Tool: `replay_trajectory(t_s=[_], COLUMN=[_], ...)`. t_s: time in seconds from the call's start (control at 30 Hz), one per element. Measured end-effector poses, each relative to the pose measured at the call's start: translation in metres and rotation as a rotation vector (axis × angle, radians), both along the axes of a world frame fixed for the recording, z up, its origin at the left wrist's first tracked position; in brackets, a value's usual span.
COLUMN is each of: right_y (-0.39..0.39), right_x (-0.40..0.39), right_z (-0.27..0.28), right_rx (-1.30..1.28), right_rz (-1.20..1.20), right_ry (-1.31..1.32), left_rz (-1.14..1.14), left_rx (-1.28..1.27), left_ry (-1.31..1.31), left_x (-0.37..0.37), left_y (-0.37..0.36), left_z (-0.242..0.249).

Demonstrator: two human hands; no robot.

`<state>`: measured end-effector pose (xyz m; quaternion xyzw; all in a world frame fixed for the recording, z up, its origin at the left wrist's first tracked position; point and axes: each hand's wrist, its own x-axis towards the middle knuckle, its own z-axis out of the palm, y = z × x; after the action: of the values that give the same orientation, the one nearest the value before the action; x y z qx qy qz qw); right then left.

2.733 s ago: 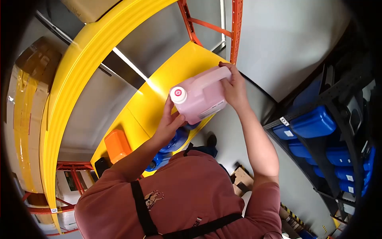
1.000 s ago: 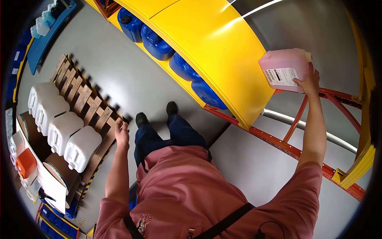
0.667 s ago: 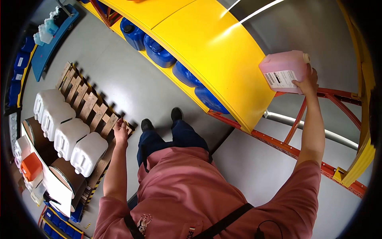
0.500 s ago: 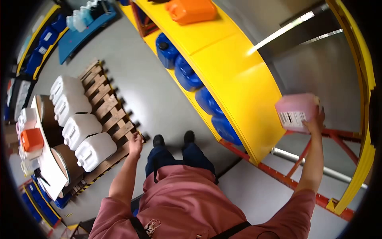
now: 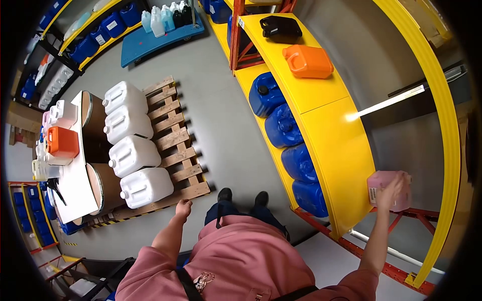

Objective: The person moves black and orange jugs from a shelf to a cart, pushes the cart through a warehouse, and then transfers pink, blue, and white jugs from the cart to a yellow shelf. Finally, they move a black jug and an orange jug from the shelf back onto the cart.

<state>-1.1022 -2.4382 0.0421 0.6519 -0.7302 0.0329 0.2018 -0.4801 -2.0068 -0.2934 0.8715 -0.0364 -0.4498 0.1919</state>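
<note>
My right hand (image 5: 393,190) is on a translucent pink jerrycan (image 5: 374,189) with a white label, at the near end of the yellow shelf. The fingers lie across its handle side and are slightly blurred; part of the jerrycan is hidden behind them. My left hand (image 5: 184,207) hangs beside the wooden pallet, loosely curled, with nothing visible in it. Nearest to it is a white jerrycan (image 5: 148,186), the front one of several in a row on the pallet.
On the yellow shelf (image 5: 335,135) stand an orange jerrycan (image 5: 310,61) and a black jerrycan (image 5: 281,29). Several blue jerrycans (image 5: 283,125) fill the level below. A pallet (image 5: 175,138) stands left, with drums under a white board (image 5: 73,173). A blue cart (image 5: 150,45) holds bottles.
The view has turned, so the surroundings sit further right and lower. My right hand has shifted from the jerrycan's right side to across its face. My left hand stays low by the pallet.
</note>
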Motion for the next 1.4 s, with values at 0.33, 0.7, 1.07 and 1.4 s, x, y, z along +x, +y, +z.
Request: replay_trajectory(t_s=[0.33,0.7,1.07,1.4], right_y=[0.052,-0.101,-0.199,-0.304], right_x=[0.181,0.270,0.493,0.698], right_z=[-0.073,-0.115,-0.107,-0.139], right_rx=[0.563,0.551,0.814,0.842], right_rz=[0.489,0.709,1.221,1.081], right_ry=[-0.218,-0.473,-0.577,-0.665], left_rz=[0.012,0.208,0.467,0.451], left_rx=[0.017,-0.182,-0.136,0.157], left_ry=[0.024,-0.012,-0.149,0.070], left_x=[0.073,0.049,0.089,0.300], left_y=[0.008,-0.166,-0.182,-0.248], left_z=[-0.036,0.046,0.005,-0.032])
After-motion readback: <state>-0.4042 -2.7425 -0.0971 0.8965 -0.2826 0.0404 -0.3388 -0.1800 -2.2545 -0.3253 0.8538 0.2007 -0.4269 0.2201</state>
